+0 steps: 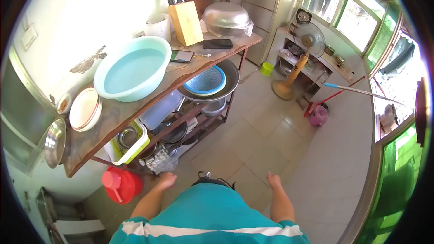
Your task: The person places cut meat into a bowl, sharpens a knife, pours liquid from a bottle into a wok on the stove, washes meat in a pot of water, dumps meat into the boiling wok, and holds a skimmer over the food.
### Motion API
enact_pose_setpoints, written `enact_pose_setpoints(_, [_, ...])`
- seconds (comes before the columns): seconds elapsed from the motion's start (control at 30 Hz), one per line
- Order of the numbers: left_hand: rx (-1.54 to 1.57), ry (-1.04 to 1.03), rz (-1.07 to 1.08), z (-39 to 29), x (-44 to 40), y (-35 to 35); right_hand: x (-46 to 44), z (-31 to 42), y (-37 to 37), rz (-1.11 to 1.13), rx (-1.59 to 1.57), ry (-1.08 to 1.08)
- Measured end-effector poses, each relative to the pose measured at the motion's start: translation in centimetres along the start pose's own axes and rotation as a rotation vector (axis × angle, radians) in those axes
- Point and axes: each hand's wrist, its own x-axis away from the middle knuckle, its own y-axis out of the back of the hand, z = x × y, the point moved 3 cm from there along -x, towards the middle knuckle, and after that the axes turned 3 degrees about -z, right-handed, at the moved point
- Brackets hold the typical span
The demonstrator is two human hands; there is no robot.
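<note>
My left hand (167, 180) hangs low beside my body, its fingers curled in and no object showing in them. Closest to it is a clear plastic bag (161, 161) of things on the lower rack. On the other side, my right hand (273, 180) is held over the tiled floor, one finger stretched out and nothing visible in it. A wooden table (181, 79) at the left bears a pale blue basin (133, 68) of water, stacked bowls (85, 109), a phone (182, 56) with a cable, and a knife block (186, 23).
Under the table are a blue colander (205, 81), a green-rimmed basket (141, 143) and pans. A red bucket (131, 187) stands by the near table end. Ahead are a standing fan (296, 74), a green bin (266, 68), a pink bucket (319, 115) and a leaning red broom (334, 92).
</note>
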Motion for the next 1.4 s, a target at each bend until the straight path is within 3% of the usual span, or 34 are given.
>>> enact_pose_setpoints(0.1, [0.107,0.06,-0.161,6.4,1.4,2.0,0.2,5.7,-2.1,0.087,0.028,0.06])
enact_pose_setpoints(0.17, [0.263,0.255,-0.254,10.1,2.5,2.7,0.0,8.5,-3.6,0.236,0.094,0.072])
enact_pose_setpoints(0.3, [0.539,0.393,-0.369,11.4,7.7,1.8,-2.4,11.7,-5.4,0.49,0.14,0.125])
enact_pose_setpoints(0.37, [0.667,0.442,-0.492,11.7,9.3,0.3,-4.4,12.8,-7.2,0.627,0.664,0.518])
enact_pose_setpoints(0.5, [0.85,0.51,-0.596,10.8,12.4,-4.2,-9.8,14.5,-8.0,0.42,0.926,0.875])
enact_pose_setpoints(0.57, [0.847,0.593,-0.528,9.7,14.5,-6.8,-6.3,20.7,-1.1,0.26,0.582,0.499])
enact_pose_setpoints(0.63, [0.862,0.64,-0.546,8.9,16.4,-9.1,-8.8,22.2,-1.8,0.301,0.644,0.54])
enact_pose_setpoints(0.7, [0.81,0.697,-0.531,10.0,18.2,-12.8,-13.6,21.6,-5.9,0.389,1.277,1.066])
enact_pose_setpoints(0.73, [0.815,0.742,-0.544,11.0,18.8,-14.6,-14.0,22.5,-6.7,0.447,1.479,1.068])
enact_pose_setpoints(0.77, [0.892,0.816,-0.608,11.6,20.5,-16.2,-16.2,21.6,-8.8,0.353,1.475,1.351])
enact_pose_setpoints(0.87, [0.954,0.933,-0.646,12.1,24.6,-19.3,-11.7,25.6,-10.4,0.5,1.426,1.419])
enact_pose_setpoints(0.93, [1.01,1.055,-0.586,12.1,27.3,-20.8,-8.5,27.6,-11.1,0.415,1.038,0.866])
enact_pose_setpoints(0.97, [1.042,1.075,-0.606,11.8,28.9,-21.1,-6.2,29.5,-11.5,0.418,1.055,0.905])
enact_pose_setpoints(1.03, [1.136,0.999,-0.6,11.1,31.5,-21.7,-0.1,33.6,-12.3,0.719,1.021,0.865])
enact_pose_setpoints(1.07, [1.158,1.012,-0.615,12.1,31.9,-22.8,-5.2,33.1,-16.4,0.722,1.038,0.89])
enact_pose_setpoints(1.13, [1.233,1.131,-0.587,14.3,32.2,-26.1,-7.6,34.2,-27.2,0.957,1.12,1.392])
enact_pose_setpoints(1.17, [1.25,1.145,-0.6,15.2,32.7,-26.9,-4.3,36.4,-27.2,0.967,1.132,1.412])
enact_pose_setpoints(1.23, [0.784,0.83,-0.462,16.6,33.6,-27.0,5.7,41.5,-25.8,0.671,1.466,2.374])
enact_pose_setpoints(1.27, [0.794,0.845,-0.471,17.2,34.4,-27.0,7.9,42.0,-27.2,0.679,1.464,2.395])
enact_pose_setpoints(1.33, [1.12,1.087,-0.715,18.6,36.1,-25.8,10.3,44.4,-30.4,0.894,0.68,1.012])
enact_pose_setpoints(1.37, [1.128,1.099,-0.727,19.1,37.1,-24.7,12.5,45.0,-31.8,0.905,0.687,1.026])
enact_pose_setpoints(1.4, [1.112,1.067,-0.865,18.6,39.1,-22.3,14.4,45.7,-33.4,0.767,0.865,1.364])
